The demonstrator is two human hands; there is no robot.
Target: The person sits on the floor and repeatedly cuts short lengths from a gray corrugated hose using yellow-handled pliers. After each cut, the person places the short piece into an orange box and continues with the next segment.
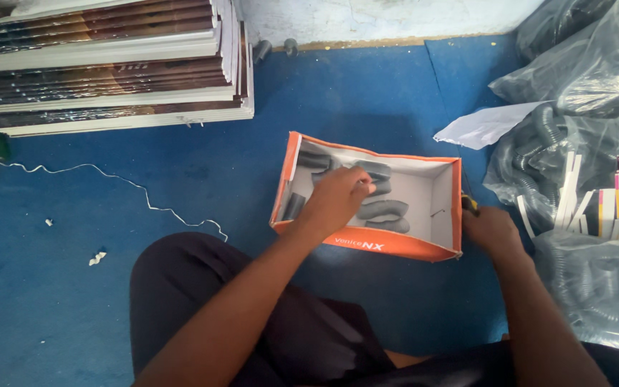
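Observation:
An orange cardboard box with a white inside sits on the blue floor in front of my knees. Several short grey corrugated tube pieces lie in it. My left hand reaches into the box, its fingers closed around one grey tube piece near the middle. My right hand rests just outside the box's right wall, gripping a small tool with a yellow handle; what kind of tool it is I cannot tell.
A stack of flat cardboard sheets lies at the back left. Clear plastic bags of grey corrugated hose pile up on the right, with paper strips on them. A white string and a paper scrap lie on the floor.

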